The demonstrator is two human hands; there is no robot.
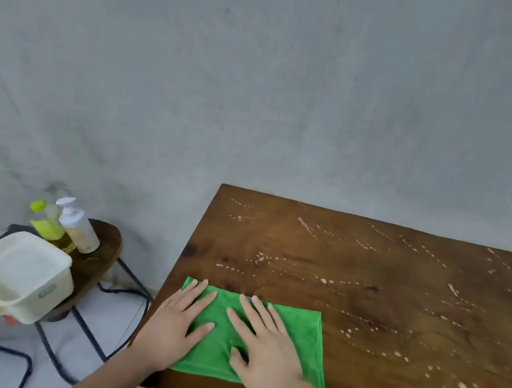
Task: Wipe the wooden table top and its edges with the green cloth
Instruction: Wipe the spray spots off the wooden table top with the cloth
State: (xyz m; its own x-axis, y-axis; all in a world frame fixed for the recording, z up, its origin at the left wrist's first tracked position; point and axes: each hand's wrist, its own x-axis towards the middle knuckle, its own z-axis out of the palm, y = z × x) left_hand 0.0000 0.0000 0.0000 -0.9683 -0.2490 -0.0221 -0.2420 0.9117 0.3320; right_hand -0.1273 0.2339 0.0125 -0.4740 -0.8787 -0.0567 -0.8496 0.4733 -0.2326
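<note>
Wooden table top bears green cloth, both hands' fingers spread flat on it.

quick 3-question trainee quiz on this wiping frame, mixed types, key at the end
1. True or false: both hands lie flat on the cloth.
2. Where on the table does the cloth lie? A) far right B) near-left corner C) far edge
3. Fill in: the pale droplets on the wood lie mostly to the ____ of the cloth.

Key:
1. True: left hand and right hand are both spread on it, palms down.
2. B
3. right
</note>
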